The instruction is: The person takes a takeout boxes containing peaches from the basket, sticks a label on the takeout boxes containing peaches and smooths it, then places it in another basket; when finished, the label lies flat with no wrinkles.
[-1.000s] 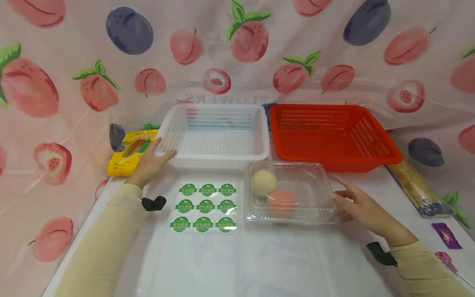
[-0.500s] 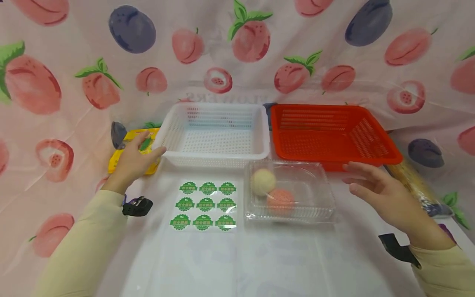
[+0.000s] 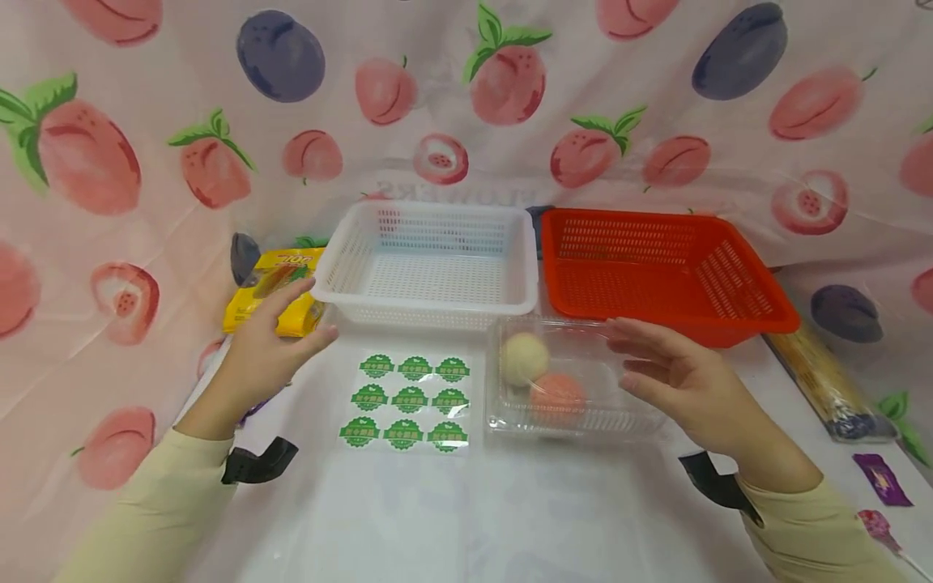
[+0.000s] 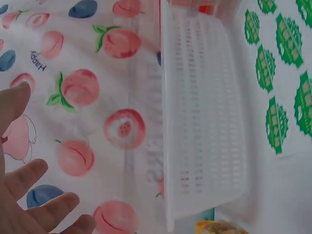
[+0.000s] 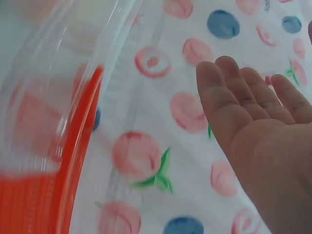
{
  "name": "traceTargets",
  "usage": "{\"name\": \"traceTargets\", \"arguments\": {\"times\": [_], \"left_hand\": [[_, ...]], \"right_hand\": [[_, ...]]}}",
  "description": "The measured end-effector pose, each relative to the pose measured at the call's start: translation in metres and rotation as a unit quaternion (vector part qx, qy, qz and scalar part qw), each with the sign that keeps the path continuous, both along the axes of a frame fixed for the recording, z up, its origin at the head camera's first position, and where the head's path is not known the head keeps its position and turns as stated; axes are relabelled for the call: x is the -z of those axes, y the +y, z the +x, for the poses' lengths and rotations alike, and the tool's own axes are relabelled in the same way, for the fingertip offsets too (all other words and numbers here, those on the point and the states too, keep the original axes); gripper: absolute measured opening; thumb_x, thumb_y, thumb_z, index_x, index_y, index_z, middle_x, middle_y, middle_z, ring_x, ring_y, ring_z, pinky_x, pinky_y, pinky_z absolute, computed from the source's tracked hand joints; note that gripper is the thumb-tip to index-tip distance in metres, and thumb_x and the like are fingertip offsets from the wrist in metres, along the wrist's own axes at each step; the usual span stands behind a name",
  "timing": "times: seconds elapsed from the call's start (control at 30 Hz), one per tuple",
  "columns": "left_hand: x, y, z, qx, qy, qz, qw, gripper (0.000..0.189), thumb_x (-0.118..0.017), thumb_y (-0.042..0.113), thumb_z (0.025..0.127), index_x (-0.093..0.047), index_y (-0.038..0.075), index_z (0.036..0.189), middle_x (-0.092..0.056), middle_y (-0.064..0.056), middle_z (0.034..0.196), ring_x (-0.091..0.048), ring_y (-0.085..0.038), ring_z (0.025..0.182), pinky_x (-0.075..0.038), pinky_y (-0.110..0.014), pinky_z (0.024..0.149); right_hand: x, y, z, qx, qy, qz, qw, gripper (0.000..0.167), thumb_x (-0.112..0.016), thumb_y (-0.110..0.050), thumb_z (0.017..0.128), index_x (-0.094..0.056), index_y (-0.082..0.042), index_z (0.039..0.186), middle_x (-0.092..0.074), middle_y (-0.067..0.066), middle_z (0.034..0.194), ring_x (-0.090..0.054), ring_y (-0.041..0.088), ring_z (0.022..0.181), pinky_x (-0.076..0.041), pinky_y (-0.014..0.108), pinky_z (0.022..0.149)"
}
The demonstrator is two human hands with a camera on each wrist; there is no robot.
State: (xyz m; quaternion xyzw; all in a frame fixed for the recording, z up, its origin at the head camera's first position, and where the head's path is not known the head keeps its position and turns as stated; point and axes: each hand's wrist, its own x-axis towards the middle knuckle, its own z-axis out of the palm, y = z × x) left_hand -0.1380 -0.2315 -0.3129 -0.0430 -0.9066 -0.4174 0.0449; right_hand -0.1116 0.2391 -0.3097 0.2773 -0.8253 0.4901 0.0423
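A lidded clear plastic box [image 3: 619,423] holds a cream ball [image 3: 526,359] and a pink ball [image 3: 557,398] in its left half. My right hand [image 3: 700,393] hovers at the box's right end, fingers loosely bent and overlapping it in the head view; in the right wrist view its palm holds nothing. Just left of the white basket [image 3: 437,309], my left hand [image 3: 262,352] is raised with thumb and fingers spread, partly hiding a yellow packet [image 3: 239,306]. That hand [image 4: 34,195] appears apart from the basket in the left wrist view.
A red basket [image 3: 656,320] stands right of the white one. Green round stickers on a clear sheet [image 3: 408,399] lie left of the box. Along the right edge are a long clear packet of thin yellowish sticks [image 3: 831,376], a purple wrapper [image 3: 882,479] and a lollipop [image 3: 877,522].
My right hand let go of the box's right side, drew away right, then came back left over its end. My left hand left the white basket's corner and moved left and nearer.
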Motion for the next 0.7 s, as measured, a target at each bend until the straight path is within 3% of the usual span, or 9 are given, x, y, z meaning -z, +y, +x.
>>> {"name": "traceTargets", "arguments": {"times": [0.23, 0.33, 0.43, 0.7], "left_hand": [[0.017, 0.005, 0.02, 0.018, -0.022, -0.002, 0.9996, 0.083, -0.077, 0.038, 0.089, -0.036, 0.01, 0.156, -0.039, -0.018, 0.155, -0.037, -0.041, 0.139, -0.03, -0.062, 0.111], [0.029, 0.004, 0.027, 0.022, -0.031, 0.008, 0.9992, 0.082, -0.078, 0.037, 0.089, -0.037, 0.008, 0.154, -0.04, -0.018, 0.154, -0.041, -0.039, 0.137, -0.031, -0.058, 0.112], [0.042, 0.003, 0.032, 0.026, -0.062, 0.015, 0.9976, 0.081, -0.077, 0.037, 0.089, -0.037, 0.009, 0.154, -0.04, -0.019, 0.153, -0.039, -0.039, 0.137, -0.03, -0.059, 0.112], [0.071, 0.001, 0.031, 0.046, -0.133, 0.028, 0.9896, 0.075, -0.075, 0.034, 0.091, -0.039, 0.01, 0.153, -0.039, -0.019, 0.154, -0.035, -0.041, 0.14, -0.028, -0.058, 0.113]], "right_hand": [[0.011, -0.038, -0.004, -0.04, -0.011, -0.004, 0.9991, 0.061, -0.071, 0.005, 0.089, -0.052, -0.006, 0.145, -0.059, 0.007, 0.137, -0.06, 0.019, 0.119, -0.05, 0.023, 0.095], [0.017, -0.053, -0.004, -0.049, -0.037, -0.01, 0.9981, 0.058, -0.073, 0.001, 0.089, -0.053, -0.006, 0.143, -0.061, 0.008, 0.135, -0.061, 0.024, 0.118, -0.051, 0.027, 0.095], [0.025, -0.069, -0.002, -0.06, -0.065, -0.002, 0.996, 0.056, -0.076, -0.006, 0.089, -0.056, -0.005, 0.141, -0.061, 0.007, 0.135, -0.061, 0.026, 0.118, -0.051, 0.033, 0.097], [0.049, -0.107, 0.01, -0.131, -0.059, 0.033, 0.9891, 0.058, -0.078, -0.014, 0.089, -0.055, -0.004, 0.141, -0.057, 0.007, 0.141, -0.056, 0.026, 0.126, -0.047, 0.042, 0.103]]}}
